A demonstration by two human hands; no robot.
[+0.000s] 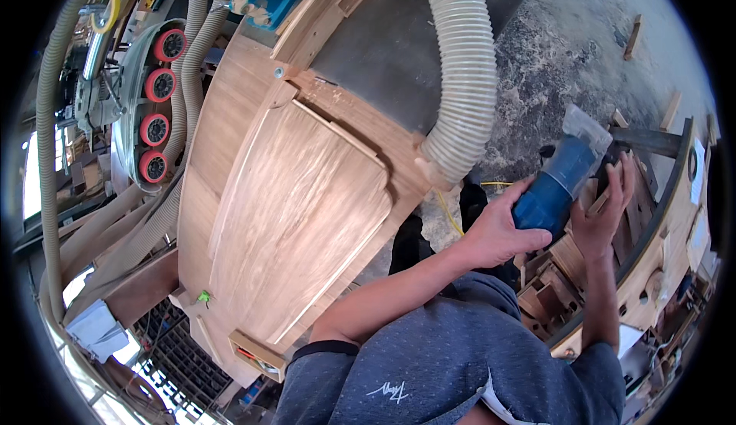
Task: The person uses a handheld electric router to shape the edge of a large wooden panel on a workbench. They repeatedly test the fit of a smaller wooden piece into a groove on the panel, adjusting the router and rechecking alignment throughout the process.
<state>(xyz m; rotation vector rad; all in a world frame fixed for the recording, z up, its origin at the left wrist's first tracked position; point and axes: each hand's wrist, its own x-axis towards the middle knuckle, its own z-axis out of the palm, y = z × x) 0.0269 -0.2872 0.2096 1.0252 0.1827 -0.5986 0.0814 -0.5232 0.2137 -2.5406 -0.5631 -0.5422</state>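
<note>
The person's left hand (pixel 502 229) is wrapped around the fat blue body of a power tool (pixel 558 183). The fingers curl over its side and hold it tight. The blue tool is on the right side of the picture, tipped at a slant, with a clear plastic part at its top end. It sits just above a pile of small wood blocks (pixel 552 271).

The right hand (pixel 602 210) is just beside the tool, on its far side. Its fingers are spread open and point up, and the palm rests against a small piece of wood (pixel 594 195) next to the tool. I cannot tell if it is gripping that piece or only pressing on it.

The blocks lie in a curved wooden tray (pixel 659 248) with a thick rounded rim.

To the left is a big wooden table (pixel 299 202) with a smooth, curved board on top and thin wood strips along its edges. A fat, ribbed, pale hose (pixel 464 64) bends down to the table's right corner. Far left is a machine with four red wheels (pixel 157 107) in a row. The floor (pixel 567 49) at the top right is grey and dusty, with small wood scraps on it.
</note>
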